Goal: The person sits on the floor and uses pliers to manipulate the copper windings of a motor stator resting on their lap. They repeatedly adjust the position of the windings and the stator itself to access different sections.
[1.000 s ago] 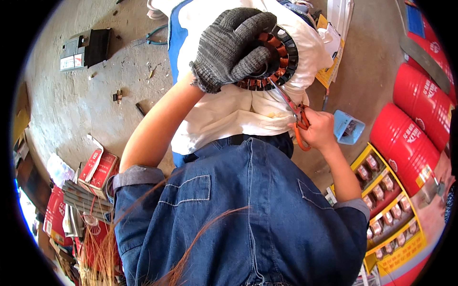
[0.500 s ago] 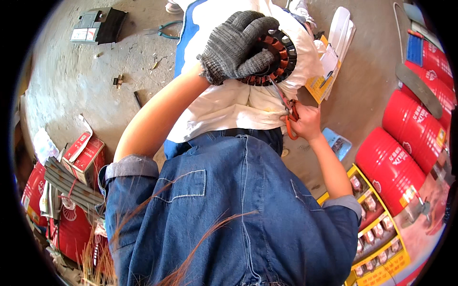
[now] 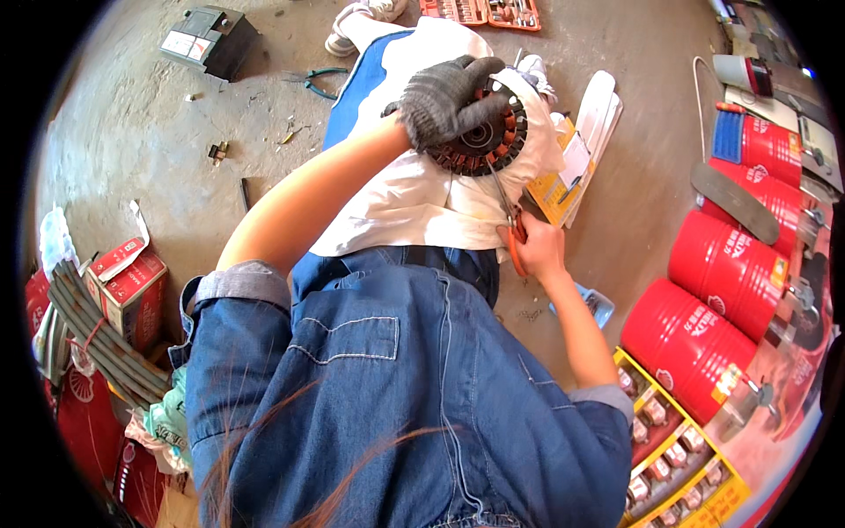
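A round motor stator (image 3: 510, 136) with copper windings and dark teeth around its rim rests on the white cloth (image 3: 396, 207) over my lap. My left hand (image 3: 440, 104), in a dark grey knitted glove, grips it at the upper left, with the thumb across its face. My bare right hand (image 3: 542, 248) is closed around the orange handles of a pair of scissors (image 3: 517, 245). Their narrow blades point up to the stator's lower rim, by the windings. Whether the tips touch a winding is too small to tell.
On the floor ahead lie a black battery (image 3: 211, 44), teal-handled pliers (image 3: 324, 81) and an orange tool case (image 3: 486, 11). A yellow board with paper (image 3: 554, 195) lies right of my lap. Red drums (image 3: 691, 348) and a yellow rack (image 3: 682, 440) stand right; a red box (image 3: 132, 286) left.
The view has shifted, bringing the tool case into sight. My gloved fingers have shifted on the stator, and its centre now shows. The scissors stay at its lower rim.
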The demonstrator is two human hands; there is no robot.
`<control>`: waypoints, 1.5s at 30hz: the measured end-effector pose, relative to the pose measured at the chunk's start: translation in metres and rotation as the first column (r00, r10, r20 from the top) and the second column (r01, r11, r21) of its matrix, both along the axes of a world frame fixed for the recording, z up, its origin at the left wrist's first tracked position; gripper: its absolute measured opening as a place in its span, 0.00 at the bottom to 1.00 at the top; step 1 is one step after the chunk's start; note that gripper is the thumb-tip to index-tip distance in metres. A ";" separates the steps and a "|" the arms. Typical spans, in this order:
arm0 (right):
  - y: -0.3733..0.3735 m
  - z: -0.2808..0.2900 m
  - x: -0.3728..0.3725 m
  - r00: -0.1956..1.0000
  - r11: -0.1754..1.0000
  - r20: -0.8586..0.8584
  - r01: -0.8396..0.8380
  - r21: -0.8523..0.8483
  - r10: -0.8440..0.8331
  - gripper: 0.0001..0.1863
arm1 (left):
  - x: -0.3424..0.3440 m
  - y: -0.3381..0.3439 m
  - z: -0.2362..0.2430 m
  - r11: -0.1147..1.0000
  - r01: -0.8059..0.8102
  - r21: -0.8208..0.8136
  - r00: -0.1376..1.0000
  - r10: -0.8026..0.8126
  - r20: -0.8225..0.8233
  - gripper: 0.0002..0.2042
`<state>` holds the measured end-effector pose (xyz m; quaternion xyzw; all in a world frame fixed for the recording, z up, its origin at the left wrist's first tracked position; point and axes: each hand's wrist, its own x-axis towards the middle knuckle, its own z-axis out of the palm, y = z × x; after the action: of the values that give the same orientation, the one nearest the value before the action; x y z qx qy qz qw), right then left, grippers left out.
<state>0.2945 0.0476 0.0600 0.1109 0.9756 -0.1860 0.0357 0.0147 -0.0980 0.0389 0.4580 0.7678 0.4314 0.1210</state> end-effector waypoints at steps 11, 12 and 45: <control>-0.012 -0.006 0.010 0.999 0.997 -0.051 0.015 0.081 -0.011 0.16 | -0.030 0.047 -0.022 0.942 0.024 -0.335 0.998 -0.006 0.055 0.33; -0.012 -0.008 0.012 0.998 0.998 -0.055 0.009 0.067 -0.005 0.15 | -0.030 0.047 -0.020 0.943 0.037 -0.330 0.997 -0.012 0.078 0.33; 0.031 -0.051 0.007 0.976 0.977 -0.137 -0.183 -0.107 0.167 0.12 | -0.034 0.043 0.003 0.973 0.062 -0.223 0.998 -0.058 0.024 0.26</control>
<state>0.3012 0.0783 0.0088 0.0100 0.9690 -0.2467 -0.0037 -0.0188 -0.0554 0.0423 0.4608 0.7963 0.3421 0.1913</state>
